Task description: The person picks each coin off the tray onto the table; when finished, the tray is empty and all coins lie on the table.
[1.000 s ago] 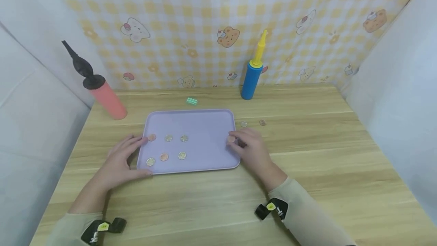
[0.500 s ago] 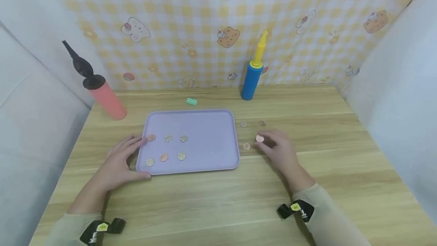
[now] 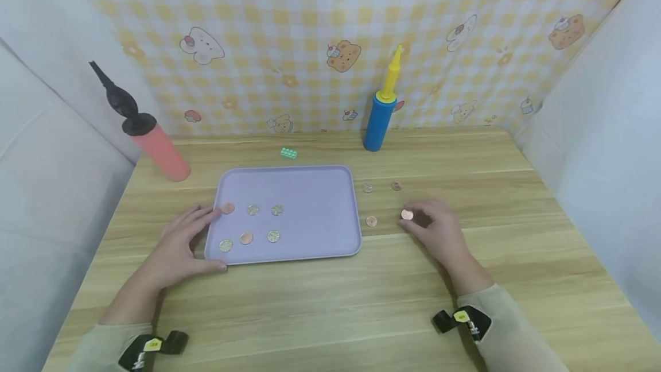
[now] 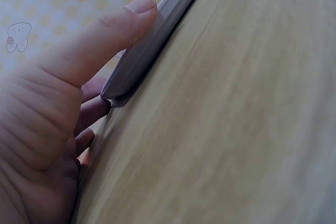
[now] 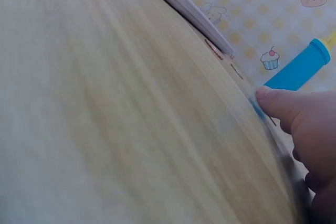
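My left hand [image 3: 181, 248] holds the lilac tray [image 3: 310, 188] at its near left corner, thumb along the front rim [image 4: 163, 24] and fingers over the left rim. In the tray lie several copper-coloured and silvery-gold coins, such as a copper coin [image 3: 246, 238] and a pale coin [image 3: 273, 236]. Right of the tray, my right hand [image 3: 439, 231] pinches a copper coin [image 3: 407, 214] between thumb and finger, low over the table. Three coins rest between tray and hand: a copper coin [image 3: 371, 221], a silvery coin [image 3: 368, 188] and a darker coin [image 3: 396, 186].
A blue pump [image 3: 379, 125] with a yellow nozzle stands behind the tray on the right. A pink and black pump [image 3: 165, 151] stands at the back left. A small green toy brick [image 3: 288, 153] lies behind the tray, before a checked cloth [image 3: 310, 90].
My right hand has moved right from the tray's right edge, carrying a copper coin out over the table. Another copper coin beside the tray has come into sight. My left hand stays put.
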Demonstrator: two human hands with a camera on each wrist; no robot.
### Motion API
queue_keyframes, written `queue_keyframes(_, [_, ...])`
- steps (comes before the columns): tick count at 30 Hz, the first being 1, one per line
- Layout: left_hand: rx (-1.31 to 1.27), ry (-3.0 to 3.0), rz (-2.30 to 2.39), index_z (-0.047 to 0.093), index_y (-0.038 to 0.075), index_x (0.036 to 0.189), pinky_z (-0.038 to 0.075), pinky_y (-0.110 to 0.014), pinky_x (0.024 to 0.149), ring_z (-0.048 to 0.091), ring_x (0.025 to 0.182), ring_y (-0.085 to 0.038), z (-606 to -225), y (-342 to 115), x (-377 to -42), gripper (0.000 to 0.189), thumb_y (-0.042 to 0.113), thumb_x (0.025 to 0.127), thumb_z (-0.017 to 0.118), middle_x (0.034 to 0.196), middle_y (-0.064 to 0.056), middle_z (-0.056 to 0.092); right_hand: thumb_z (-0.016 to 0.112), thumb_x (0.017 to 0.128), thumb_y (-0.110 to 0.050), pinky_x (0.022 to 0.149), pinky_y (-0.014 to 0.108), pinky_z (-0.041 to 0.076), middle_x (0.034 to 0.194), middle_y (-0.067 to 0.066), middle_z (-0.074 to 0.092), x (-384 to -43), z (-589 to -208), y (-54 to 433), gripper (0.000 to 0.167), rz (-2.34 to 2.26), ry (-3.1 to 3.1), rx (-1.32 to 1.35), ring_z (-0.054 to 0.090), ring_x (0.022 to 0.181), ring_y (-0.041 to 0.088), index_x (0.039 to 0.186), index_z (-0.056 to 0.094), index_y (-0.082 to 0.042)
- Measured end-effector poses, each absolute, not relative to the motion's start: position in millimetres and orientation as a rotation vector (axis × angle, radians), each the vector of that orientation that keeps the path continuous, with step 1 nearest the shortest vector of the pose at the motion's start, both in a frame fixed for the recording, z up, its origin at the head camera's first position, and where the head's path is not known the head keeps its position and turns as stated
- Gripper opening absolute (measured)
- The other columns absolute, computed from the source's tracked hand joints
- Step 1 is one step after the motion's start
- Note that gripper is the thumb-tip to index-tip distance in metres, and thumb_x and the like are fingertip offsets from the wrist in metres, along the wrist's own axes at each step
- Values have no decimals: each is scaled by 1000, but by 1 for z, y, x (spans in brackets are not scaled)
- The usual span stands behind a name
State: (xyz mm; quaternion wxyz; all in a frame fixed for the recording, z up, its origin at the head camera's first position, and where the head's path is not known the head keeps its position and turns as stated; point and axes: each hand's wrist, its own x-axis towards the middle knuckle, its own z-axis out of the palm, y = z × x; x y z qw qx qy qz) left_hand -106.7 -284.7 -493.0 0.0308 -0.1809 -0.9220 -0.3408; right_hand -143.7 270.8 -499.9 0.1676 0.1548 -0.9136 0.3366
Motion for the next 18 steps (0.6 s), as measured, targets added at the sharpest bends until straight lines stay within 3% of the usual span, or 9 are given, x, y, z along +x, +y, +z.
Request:
queue_keyframes(10, [-563,-2835,-1057,51,9,158,10,-84,114,25,152,-58,-494,-285,-106,114,43,63,103,162,-24,45,97,78,-14,105,56,34,114,13,73,-144,-498,270,25,987,-2665,404,55,117,39,97,82,-8])
queue_keyframes(18, [-579,-2820,-1061,52,9,158,12,-85,112,26,150,-60,-496,-285,-107,114,40,61,104,161,-25,47,96,79,-17,101,55,36,119,15,72,-141,-495,270,22,960,-2717,383,52,119,40,97,84,-10])
